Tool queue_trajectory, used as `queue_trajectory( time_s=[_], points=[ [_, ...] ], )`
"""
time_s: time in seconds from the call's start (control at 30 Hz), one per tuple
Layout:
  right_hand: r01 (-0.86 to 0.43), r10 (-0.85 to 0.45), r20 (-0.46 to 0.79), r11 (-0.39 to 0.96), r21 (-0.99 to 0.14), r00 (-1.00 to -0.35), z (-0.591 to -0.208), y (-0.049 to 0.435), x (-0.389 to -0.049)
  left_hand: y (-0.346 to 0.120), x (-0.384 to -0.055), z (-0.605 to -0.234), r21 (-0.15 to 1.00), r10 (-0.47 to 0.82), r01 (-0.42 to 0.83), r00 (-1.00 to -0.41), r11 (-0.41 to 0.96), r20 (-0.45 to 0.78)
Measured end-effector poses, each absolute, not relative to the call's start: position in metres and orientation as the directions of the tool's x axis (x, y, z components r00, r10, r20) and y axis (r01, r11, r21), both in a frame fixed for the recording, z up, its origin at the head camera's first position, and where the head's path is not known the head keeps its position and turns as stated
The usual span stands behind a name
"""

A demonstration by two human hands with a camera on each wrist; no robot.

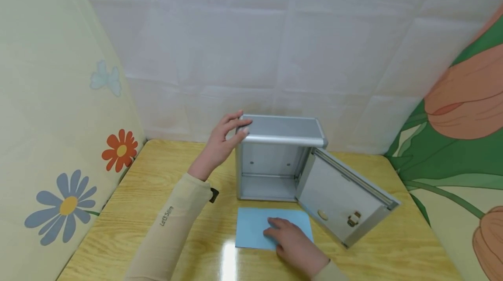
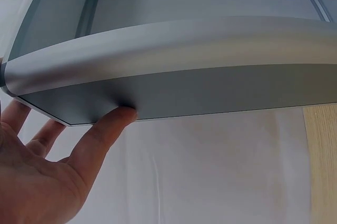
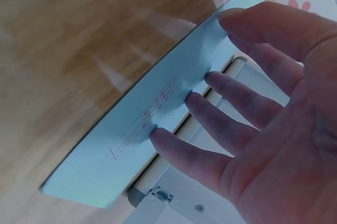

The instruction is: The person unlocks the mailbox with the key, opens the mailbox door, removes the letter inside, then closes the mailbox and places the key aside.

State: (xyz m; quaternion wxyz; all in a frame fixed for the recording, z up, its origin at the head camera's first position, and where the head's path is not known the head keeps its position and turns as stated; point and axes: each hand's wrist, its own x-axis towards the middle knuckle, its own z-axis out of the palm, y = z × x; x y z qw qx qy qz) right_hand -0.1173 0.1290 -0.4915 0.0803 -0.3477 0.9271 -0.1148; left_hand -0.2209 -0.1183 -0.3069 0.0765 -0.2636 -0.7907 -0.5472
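Observation:
A silver-grey metal box (image 1: 280,127) stands on the table, its hinged door (image 1: 341,193) swung out to the right. Over the box's top left corner rests my left hand (image 1: 220,141), with fingertips on the top panel. The left wrist view shows one digit pressing that panel (image 2: 210,90) and other fingers behind the side edge. In front of the box lies a flat light-blue paper (image 1: 253,228), printed with red text in a red outline. The fingertips of my right hand (image 1: 292,246) touch its upper face, while the thumb is at its near edge.
The door's inner face carries a brass-coloured lock (image 1: 353,218) and an oval fitting (image 1: 322,214). Under everything is a wood-grain table (image 1: 188,215). A white sheet (image 1: 220,45) hangs behind, with floral cloths (image 1: 47,119) on both sides.

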Motion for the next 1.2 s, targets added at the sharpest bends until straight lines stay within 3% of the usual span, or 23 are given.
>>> queue_trajectory(
  time_s=[0.6, 0.97, 1.2],
  points=[
    [-0.601, -0.651, -0.088, 0.737, -0.31, -0.754, -0.477, 0.126, -0.124, -0.117, -0.221, -0.307, 0.82, 0.319, 0.504, -0.851, 0.27, 0.418],
    [-0.676, -0.653, 0.181, 0.69, -0.258, -0.735, -0.425, 0.131, -0.122, -0.122, -0.245, -0.336, 0.797, 0.31, 0.543, -0.831, 0.265, 0.462],
    [-0.747, -0.628, 0.443, 0.644, -0.166, -0.64, -0.391, 0.138, -0.119, -0.123, -0.245, -0.338, 0.792, 0.309, 0.542, -0.832, 0.281, 0.46]
  ],
)
